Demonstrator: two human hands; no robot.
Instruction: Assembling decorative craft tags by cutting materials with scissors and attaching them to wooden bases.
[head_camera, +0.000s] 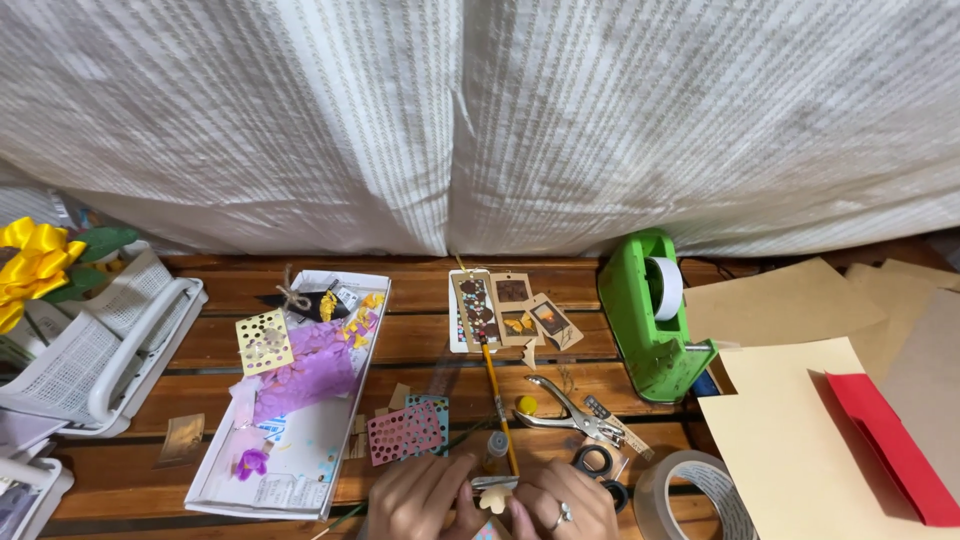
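Observation:
My left hand (420, 497) and my right hand (565, 503) meet at the bottom edge of the head view. Together they pinch a small pale paper piece (493, 495), with fingers closed on it. A pencil (497, 400) lies just above the hands, pointing away from me. Beside my left hand lies a pink punched card (405, 432). Right of the pencil rest a metal hole punch (570, 412) and black-handled scissors (598, 463).
A white shallow box (300, 480) holds purple tissue, paper scraps and a yellow dotted card (264, 342). Brown tags (510, 310) lie mid-table. A green tape dispenser (650, 315), a tape roll (690, 495), tan sheets (800, 430), a red card (890, 440) sit right. White baskets (100, 350) stand left.

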